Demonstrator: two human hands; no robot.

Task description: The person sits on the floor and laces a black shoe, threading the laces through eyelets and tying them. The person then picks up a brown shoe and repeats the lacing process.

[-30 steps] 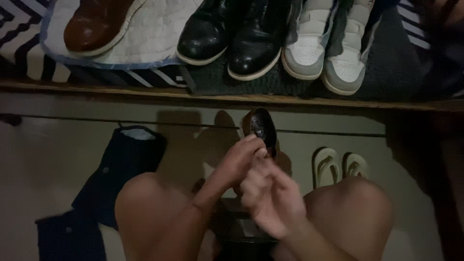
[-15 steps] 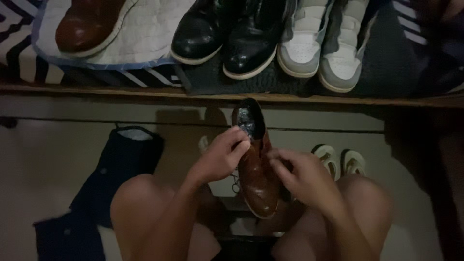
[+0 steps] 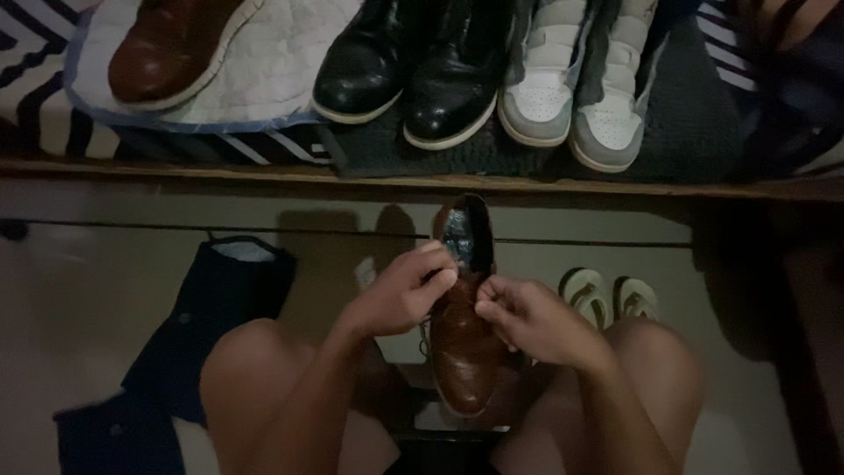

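Gripping a glossy brown leather shoe [image 3: 462, 352] between the knees; left hand [image 3: 400, 295] clasps its side, right hand [image 3: 527, 321] pinches its lacing | long axis runs away from the person, toe nearest, dark opening toward the ledge [image 3: 422, 180] | dark cloth [image 3: 211, 299] left; pale sandals [image 3: 611, 297] right; black shoes [image 3: 413, 75], grey-white sneakers [image 3: 571, 88] along the ledge's edge

Single view, head-mounted, aimed steeply down from above the seated person's knees. It sits close to the hands and lap at the lower centre. The floor [image 3: 105, 290] fills the middle; the shelf edge [image 3: 422, 180] runs across the upper frame, farther off.
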